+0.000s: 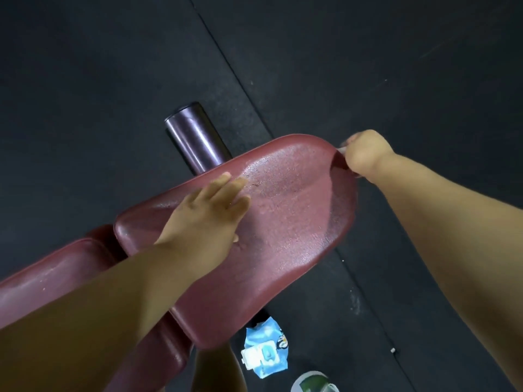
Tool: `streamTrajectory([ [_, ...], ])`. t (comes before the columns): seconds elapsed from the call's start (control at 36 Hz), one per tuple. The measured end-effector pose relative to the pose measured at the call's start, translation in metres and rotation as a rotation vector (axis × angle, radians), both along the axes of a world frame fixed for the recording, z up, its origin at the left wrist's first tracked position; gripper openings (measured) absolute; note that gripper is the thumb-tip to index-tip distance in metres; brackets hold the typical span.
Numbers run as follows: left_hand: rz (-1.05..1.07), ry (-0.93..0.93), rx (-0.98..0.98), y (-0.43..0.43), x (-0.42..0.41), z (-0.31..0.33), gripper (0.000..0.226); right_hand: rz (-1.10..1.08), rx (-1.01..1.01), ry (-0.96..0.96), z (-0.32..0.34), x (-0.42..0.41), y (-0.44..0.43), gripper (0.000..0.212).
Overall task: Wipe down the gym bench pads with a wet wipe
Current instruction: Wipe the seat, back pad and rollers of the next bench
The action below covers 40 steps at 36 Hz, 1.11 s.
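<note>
A dark red seat pad [285,222] of the gym bench fills the middle of the view, its surface shiny and wet. My left hand [210,212] lies flat on the pad's left part, fingers spread, holding nothing. My right hand [365,154] is closed at the pad's far right edge, gripping a white wet wipe [341,148] of which only a small bit shows by the fingers. A second red pad [48,278] adjoins the seat at the lower left, partly hidden by my left forearm.
A dark roller pad [192,137] sticks out beyond the seat. On the black rubber floor [424,66] below the bench lies a blue wet-wipe pack [266,353] with its lid open. A white and green object [314,383] sits at the bottom edge.
</note>
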<state>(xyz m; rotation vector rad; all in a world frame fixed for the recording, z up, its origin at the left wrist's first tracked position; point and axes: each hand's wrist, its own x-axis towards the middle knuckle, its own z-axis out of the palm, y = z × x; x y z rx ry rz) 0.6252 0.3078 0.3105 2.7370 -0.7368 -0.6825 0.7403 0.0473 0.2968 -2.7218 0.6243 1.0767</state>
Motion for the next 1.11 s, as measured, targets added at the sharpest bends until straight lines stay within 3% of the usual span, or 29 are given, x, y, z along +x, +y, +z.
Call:
streamTrajectory([
  [0.17,0.154,-0.065,-0.012,0.028,-0.016,-0.012,0.078,0.190,0.208,-0.143,-0.001,0.021,0.067,0.025],
  [0.28,0.143,-0.038,-0.026,0.033,-0.017,-0.016,0.074,0.509,0.406,-0.010,0.002,0.012,0.131,0.023],
  [0.33,0.154,-0.008,-0.031,0.039,-0.017,-0.013,0.069,0.661,0.389,0.025,-0.002,0.009,0.142,0.022],
  [0.42,0.183,-0.005,-0.031,0.055,-0.020,-0.007,0.065,0.698,0.289,0.058,-0.002,0.015,0.132,0.020],
  [0.5,0.235,-0.035,-0.024,0.074,-0.033,-0.005,0.066,0.660,0.087,0.007,-0.001,0.021,0.114,0.023],
  [0.61,0.325,-0.070,-0.021,0.090,-0.053,-0.006,0.072,0.555,0.016,-0.016,-0.001,0.015,0.125,0.021],
  [0.78,0.429,-0.115,-0.073,0.096,-0.071,-0.011,0.069,0.725,0.375,0.037,0.001,-0.037,0.216,0.018],
  [0.92,0.434,-0.152,-0.039,0.122,-0.091,-0.004,0.061,0.827,0.427,0.087,0.014,-0.033,0.218,0.028],
  [1.11,0.600,-0.121,0.042,0.174,-0.129,-0.001,0.074,0.829,0.058,0.122,0.006,-0.023,0.228,0.023],
])
